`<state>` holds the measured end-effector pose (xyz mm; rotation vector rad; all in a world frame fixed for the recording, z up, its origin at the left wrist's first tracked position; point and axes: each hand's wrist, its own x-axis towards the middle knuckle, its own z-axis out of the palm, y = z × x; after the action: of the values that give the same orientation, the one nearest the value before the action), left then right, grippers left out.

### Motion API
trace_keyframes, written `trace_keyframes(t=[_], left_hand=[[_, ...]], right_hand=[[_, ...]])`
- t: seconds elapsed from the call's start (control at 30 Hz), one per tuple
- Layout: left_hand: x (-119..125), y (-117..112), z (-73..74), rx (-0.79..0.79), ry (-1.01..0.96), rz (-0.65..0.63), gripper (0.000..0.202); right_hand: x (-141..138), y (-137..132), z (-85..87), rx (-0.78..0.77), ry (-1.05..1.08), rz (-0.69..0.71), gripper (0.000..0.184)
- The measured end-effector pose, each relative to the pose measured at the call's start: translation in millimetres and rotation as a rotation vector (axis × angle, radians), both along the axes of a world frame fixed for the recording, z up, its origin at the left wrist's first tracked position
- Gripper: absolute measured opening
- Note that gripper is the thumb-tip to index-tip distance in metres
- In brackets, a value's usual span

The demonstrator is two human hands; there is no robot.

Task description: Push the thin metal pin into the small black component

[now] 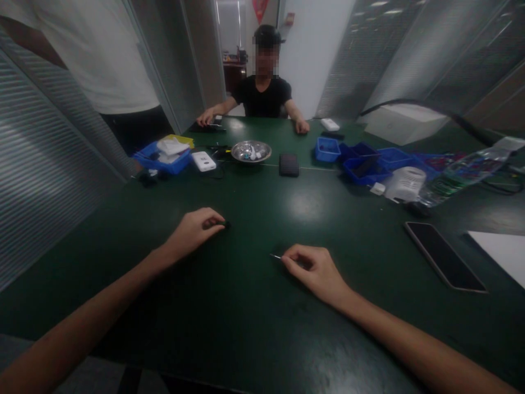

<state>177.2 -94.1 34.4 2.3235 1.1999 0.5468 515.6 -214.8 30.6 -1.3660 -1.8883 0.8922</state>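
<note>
My left hand rests low over the green table, thumb and fingertips pinched on a small black piece whose kind I cannot make out. To the right and closer to me, my right hand is closed on a thin metal rod. Its pale tip points left, toward the left hand, and the rest is hidden in the fingers. The two hands are apart, and the held things do not touch.
Farther back are a metal dish with small white items, a black square pad, a white power bank and blue trays. A phone and a plastic bottle lie right. A person sits opposite; another stands left.
</note>
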Motion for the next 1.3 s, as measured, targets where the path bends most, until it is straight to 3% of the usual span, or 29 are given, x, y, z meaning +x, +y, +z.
trace_keyframes(t=[0.13,0.27,0.43,1.13,1.3], left_hand=[[70.4,-39.9,-0.5,-0.073,-0.087,-0.217,0.014],[94.8,-52.9,-9.2,-0.165,-0.140,-0.236,0.014],[93.4,-52.6,-15.0,-0.179,-0.162,-0.237,0.015],[96.2,-54.9,-12.3,-0.122,-0.132,-0.349,0.018],[94.4,-58.2,-8.7,-0.094,-0.125,-0.359,0.020]], right_hand=[[2.2,-0.8,-0.8,0.008,-0.003,0.000,0.024],[4.5,0.6,-1.6,0.022,-0.015,0.008,0.022],[5.9,3.8,-2.7,0.031,-0.037,0.030,0.018],[-6.4,0.5,-2.8,0.102,-0.067,0.122,0.020],[-4.9,0.8,-3.2,0.092,-0.076,0.077,0.021]])
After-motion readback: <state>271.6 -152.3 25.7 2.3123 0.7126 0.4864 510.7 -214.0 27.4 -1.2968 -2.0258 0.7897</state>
